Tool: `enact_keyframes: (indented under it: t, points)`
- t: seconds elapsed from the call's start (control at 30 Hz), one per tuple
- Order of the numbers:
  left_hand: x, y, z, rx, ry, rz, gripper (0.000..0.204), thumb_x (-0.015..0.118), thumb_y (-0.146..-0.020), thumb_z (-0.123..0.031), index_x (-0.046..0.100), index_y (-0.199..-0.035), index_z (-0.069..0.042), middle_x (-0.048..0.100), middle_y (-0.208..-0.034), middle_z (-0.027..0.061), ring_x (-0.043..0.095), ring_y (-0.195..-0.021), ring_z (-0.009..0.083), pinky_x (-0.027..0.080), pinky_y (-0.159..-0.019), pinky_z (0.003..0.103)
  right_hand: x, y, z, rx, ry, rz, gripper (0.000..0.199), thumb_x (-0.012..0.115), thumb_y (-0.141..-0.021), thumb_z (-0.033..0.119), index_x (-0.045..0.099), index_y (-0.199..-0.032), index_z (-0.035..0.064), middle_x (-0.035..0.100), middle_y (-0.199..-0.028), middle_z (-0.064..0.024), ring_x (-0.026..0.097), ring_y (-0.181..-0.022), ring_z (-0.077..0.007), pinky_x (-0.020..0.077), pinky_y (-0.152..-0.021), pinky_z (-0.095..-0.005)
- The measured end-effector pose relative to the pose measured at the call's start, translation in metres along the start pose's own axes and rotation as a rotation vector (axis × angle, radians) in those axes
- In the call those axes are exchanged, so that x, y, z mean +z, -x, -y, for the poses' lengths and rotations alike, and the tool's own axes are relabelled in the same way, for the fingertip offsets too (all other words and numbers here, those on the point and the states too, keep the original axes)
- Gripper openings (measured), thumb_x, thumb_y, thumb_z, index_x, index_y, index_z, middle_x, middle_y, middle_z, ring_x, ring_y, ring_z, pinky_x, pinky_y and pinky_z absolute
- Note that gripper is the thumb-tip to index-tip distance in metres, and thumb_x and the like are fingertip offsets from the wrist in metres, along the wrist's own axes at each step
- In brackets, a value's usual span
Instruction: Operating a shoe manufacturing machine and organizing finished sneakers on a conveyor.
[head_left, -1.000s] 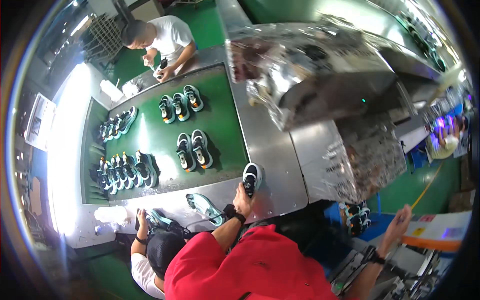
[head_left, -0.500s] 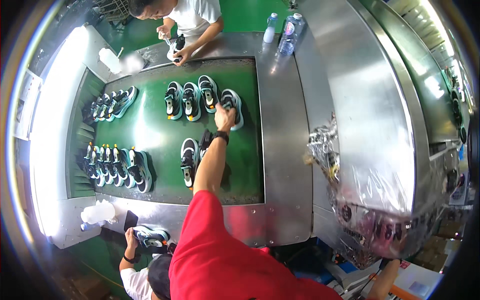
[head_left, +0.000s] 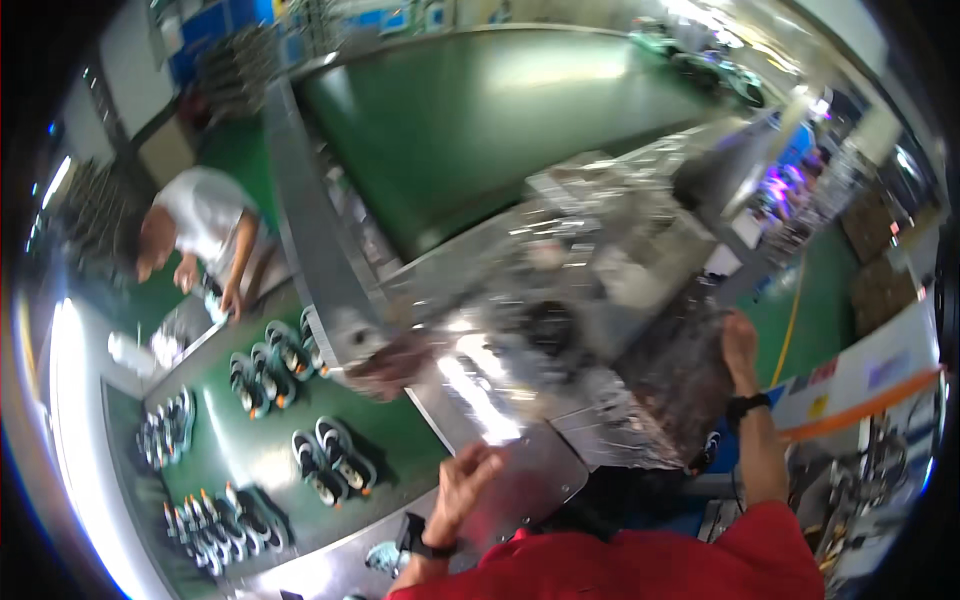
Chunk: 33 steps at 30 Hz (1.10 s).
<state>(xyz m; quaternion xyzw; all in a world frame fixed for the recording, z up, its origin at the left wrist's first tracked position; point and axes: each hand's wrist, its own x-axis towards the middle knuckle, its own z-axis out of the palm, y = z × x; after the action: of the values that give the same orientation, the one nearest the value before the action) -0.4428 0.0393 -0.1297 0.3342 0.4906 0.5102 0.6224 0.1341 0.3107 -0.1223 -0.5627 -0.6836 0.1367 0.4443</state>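
Observation:
My left hand (head_left: 464,490), a dark band at its wrist, hovers over the metal edge of the green belt with loosely bent fingers and holds nothing I can see. Nearest to it on the belt is a pair of black, white and light-teal sneakers (head_left: 345,457). Farther back stands a row of matching sneakers (head_left: 270,375), its far end partly covered by a metal panel. On the right, my right hand (head_left: 739,348), with a black watch, is beside a dark, plastic-wrapped panel (head_left: 670,360). Its fingers are blurred, and I cannot see whether they touch it.
More sneakers (head_left: 215,530) are lined up at the belt's left end. Across the belt a person in white (head_left: 205,225) handles a shoe. Crumpled clear plastic (head_left: 590,225) covers the metal housing ahead, beside a second green belt (head_left: 480,120). An orange-edged white board (head_left: 860,375) stands right.
My left hand has left the sneaker at the far right of the back row and drawn back toward me. The view has swung to the right, and my right hand shows more fully.

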Motion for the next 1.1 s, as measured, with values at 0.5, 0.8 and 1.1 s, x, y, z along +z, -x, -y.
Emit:
enact_keyframes:
  t: [0.5,0.8,1.1]
  points:
    - [0.287,0.000,-0.018,0.172,0.000,0.207,0.058,0.064,-0.091,-0.034,0.045,-0.132,0.003,0.048,-0.133,0.0117,0.046,-0.126,0.0229,0.035,-0.106,0.040,0.026,0.092,0.266,-0.767,-0.254,0.099,0.012,0.062,-0.080,0.023,0.063,-0.084,0.0115,0.065,-0.090,-0.0055,0.064,-0.085,-0.0261,0.0501,-0.080,-0.0416]
    - [0.370,-0.045,-0.204,0.276,-0.528,0.461,0.060,0.063,-0.093,-0.022,0.040,-0.140,0.005,0.052,-0.136,0.0170,0.050,-0.127,0.0271,0.037,-0.107,0.039,-0.020,0.005,0.138,-0.225,-0.201,-0.396,0.012,0.068,-0.074,0.008,0.056,-0.075,0.0090,0.060,-0.076,-0.0067,0.059,-0.067,-0.0278,0.0471,-0.060,-0.0370]
    - [0.342,-0.243,-0.378,0.959,-1.944,-0.223,0.052,0.059,-0.095,-0.033,0.050,-0.131,0.003,0.055,-0.128,0.0258,0.055,-0.112,0.0421,0.042,-0.098,0.044,-0.017,0.011,0.133,-0.191,-0.253,-0.278,0.016,0.072,-0.071,0.009,0.056,-0.074,0.0076,0.053,-0.068,-0.0079,0.056,-0.061,-0.0284,0.0425,-0.054,-0.0398]
